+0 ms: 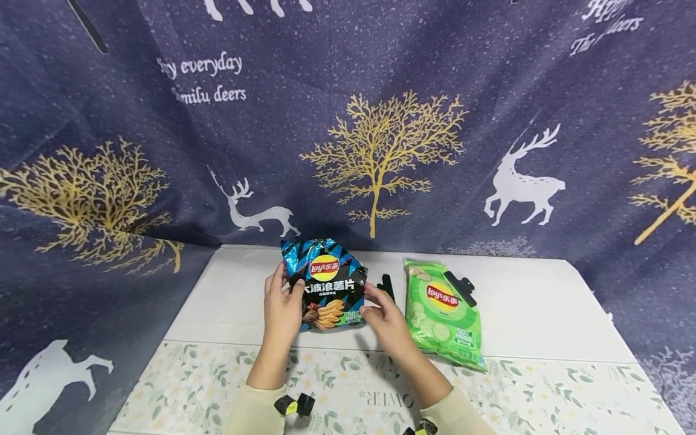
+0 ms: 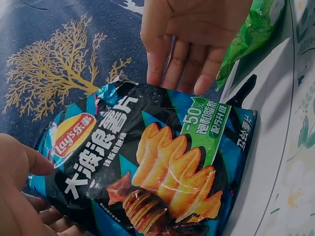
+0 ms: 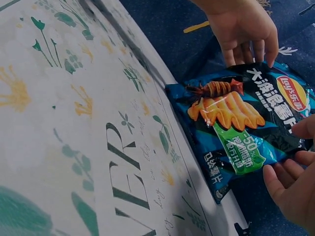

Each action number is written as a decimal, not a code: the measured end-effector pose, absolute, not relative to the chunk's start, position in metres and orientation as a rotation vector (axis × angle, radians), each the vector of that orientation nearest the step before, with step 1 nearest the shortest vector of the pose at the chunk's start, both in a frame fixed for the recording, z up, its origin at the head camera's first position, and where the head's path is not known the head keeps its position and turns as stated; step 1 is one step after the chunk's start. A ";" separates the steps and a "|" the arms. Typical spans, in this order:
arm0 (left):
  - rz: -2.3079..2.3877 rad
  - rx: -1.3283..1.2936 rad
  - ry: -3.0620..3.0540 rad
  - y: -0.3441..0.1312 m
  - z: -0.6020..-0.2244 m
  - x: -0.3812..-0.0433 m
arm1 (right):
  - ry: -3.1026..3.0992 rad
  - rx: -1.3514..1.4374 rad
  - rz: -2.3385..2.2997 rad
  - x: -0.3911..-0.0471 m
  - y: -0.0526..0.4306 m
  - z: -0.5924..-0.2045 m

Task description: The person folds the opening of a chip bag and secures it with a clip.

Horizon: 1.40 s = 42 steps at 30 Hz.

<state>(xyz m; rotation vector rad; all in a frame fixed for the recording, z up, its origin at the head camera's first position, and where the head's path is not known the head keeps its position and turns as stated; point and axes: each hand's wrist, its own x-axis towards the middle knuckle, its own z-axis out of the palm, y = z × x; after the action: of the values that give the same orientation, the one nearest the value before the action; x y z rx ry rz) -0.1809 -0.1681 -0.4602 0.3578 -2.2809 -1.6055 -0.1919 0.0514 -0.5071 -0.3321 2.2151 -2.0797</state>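
Observation:
A blue and black Lay's chip bag (image 1: 331,287) is held at the middle of the table, its printed front facing up and its top right corner slanting down. My left hand (image 1: 283,299) grips its left edge, thumb over the front. At the opposite edge my right hand (image 1: 388,320) holds the bag with its fingertips; some of these fingers are partly hidden in the left wrist view. Just right of the bag, close to my right hand, shows a black clip (image 1: 387,286). The bag's back is out of sight.
A green Lay's chip bag (image 1: 443,314) lies to the right, with another black clip (image 1: 461,289) at its upper right edge. The table has a white back part (image 1: 533,308) and a floral cover (image 1: 185,383) in front. A dark patterned curtain (image 1: 337,199) hangs behind.

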 end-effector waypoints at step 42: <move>-1.682 0.316 -2.130 -0.166 -0.453 -0.177 | 2.183 -0.329 -2.186 -0.196 0.054 -0.495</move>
<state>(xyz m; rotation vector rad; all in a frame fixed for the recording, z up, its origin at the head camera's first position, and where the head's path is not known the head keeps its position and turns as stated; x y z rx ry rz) -0.1767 -0.1662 -0.4532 0.3160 -2.1298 -1.6819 -0.1959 0.0539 -0.4946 -0.3290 2.1830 -2.1865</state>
